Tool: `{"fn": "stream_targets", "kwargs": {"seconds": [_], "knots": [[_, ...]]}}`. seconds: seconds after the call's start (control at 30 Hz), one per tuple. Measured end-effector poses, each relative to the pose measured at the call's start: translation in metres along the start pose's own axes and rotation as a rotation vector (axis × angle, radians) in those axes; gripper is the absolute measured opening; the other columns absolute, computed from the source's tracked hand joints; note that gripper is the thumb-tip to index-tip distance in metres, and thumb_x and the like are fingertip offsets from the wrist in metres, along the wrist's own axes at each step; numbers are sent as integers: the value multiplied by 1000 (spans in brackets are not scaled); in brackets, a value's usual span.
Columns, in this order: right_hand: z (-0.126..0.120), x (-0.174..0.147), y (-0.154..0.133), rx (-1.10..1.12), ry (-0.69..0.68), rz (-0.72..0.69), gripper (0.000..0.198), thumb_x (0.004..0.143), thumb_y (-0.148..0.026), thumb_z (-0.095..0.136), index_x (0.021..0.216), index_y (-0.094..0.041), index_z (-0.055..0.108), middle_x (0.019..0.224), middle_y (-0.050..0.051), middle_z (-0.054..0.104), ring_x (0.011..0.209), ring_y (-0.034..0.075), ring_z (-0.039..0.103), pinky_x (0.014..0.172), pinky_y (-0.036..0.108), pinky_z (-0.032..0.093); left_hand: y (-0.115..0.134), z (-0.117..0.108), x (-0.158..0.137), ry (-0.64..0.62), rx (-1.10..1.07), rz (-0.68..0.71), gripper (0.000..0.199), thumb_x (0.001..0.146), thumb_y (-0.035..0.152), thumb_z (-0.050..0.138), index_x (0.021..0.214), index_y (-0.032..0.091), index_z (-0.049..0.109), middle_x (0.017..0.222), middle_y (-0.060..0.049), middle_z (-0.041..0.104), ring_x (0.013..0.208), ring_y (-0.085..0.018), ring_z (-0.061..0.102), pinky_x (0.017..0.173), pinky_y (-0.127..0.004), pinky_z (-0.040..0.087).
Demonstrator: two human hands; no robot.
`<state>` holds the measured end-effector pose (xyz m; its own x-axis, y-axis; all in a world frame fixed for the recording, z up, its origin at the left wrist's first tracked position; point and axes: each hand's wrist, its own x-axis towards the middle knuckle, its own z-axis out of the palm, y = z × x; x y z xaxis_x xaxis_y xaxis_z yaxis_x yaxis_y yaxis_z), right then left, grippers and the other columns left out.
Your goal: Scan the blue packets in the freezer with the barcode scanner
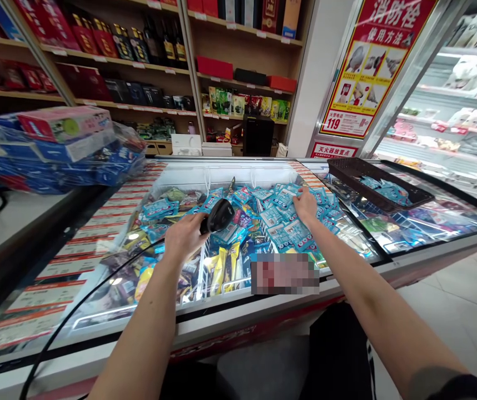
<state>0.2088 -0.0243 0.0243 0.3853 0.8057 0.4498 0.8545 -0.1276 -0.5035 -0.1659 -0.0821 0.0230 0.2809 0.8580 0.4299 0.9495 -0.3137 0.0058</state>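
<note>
A black corded barcode scanner [220,215] is gripped in my left hand [183,236], its head pointing right over the open chest freezer [180,173]. Its cable trails down to the lower left. My right hand [305,205] reaches into the heap of light-blue ice cream packets [288,233] on the right side, its fingers curled down on one packet [287,196]. The fingertips are partly hidden. Wire dividers separate the heap from yellow-wrapped ice creams [219,269] and other mixed packets in the middle and left.
A dark brown plastic basket [413,201] holding several blue packets rests on the freezer's glass at right. Plastic-wrapped boxes [67,144] are piled at left. Price labels [63,269] line the freezer's left glass. Stocked shelves [138,64] stand behind.
</note>
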Motion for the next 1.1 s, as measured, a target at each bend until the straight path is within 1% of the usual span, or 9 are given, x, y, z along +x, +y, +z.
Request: {"fn": "stream_targets", "kwargs": {"seconds": [0.17,0.23,0.4,0.6,0.67,0.77,0.83,0.97,1.1], "knots": [[-6,-11,-16,-80,49,-35,30,90,-25,38,111,-15,56,89,10,67,85,23,61,77,33,42,-2,3,1,18,10,4,36,81,38,48,113,24,56,107,-7,66,100,-24,60,67,-29,42],[-5,-21,-28,-88,19,-109,30,92,-28,36,109,-19,58,89,8,67,85,22,61,76,31,42,-3,4,1,38,17,-15,35,81,38,48,113,24,56,105,-6,66,100,-24,60,67,-29,42],[9,-50,-66,-58,-192,-372,29,92,-35,42,97,-22,67,90,5,68,89,20,61,76,28,43,-6,4,1,87,26,-52,34,81,38,50,112,25,56,103,-6,67,100,-24,60,65,-30,41],[35,-81,-106,91,-505,-546,40,89,-53,46,90,-21,70,90,5,67,90,18,60,82,28,44,-6,-1,1,81,29,-130,35,81,37,50,112,24,57,103,-7,67,100,-26,60,62,-30,41],[41,-89,-115,113,-495,-548,50,85,-63,45,92,-20,69,95,7,65,101,20,57,89,31,42,-5,-2,1,80,30,-143,34,80,37,51,111,23,57,103,-7,67,100,-26,60,62,-31,41],[47,-99,-123,91,-429,-544,67,69,-78,51,96,-18,65,107,12,61,113,27,49,95,38,39,-5,-3,1,90,32,-145,34,80,38,51,110,23,57,102,-7,67,100,-27,60,62,-31,41],[49,-100,-124,64,-415,-561,74,61,-81,58,98,-17,62,113,14,57,117,29,46,97,41,37,-5,-3,0,98,30,-141,34,81,38,51,110,22,57,100,-8,67,100,-27,60,62,-31,41],[48,-92,-121,27,-514,-536,69,55,-72,70,96,-17,59,114,14,55,119,31,44,98,42,38,-5,-4,0,97,12,-116,34,82,39,50,111,23,57,102,-8,67,101,-27,59,63,-31,41],[40,-77,-109,118,-608,-381,69,53,-55,79,106,-19,51,111,9,57,108,27,52,91,39,43,-4,-3,-1,72,-4,-81,34,82,40,50,111,24,56,102,-8,66,99,-26,59,62,-31,40]]}}
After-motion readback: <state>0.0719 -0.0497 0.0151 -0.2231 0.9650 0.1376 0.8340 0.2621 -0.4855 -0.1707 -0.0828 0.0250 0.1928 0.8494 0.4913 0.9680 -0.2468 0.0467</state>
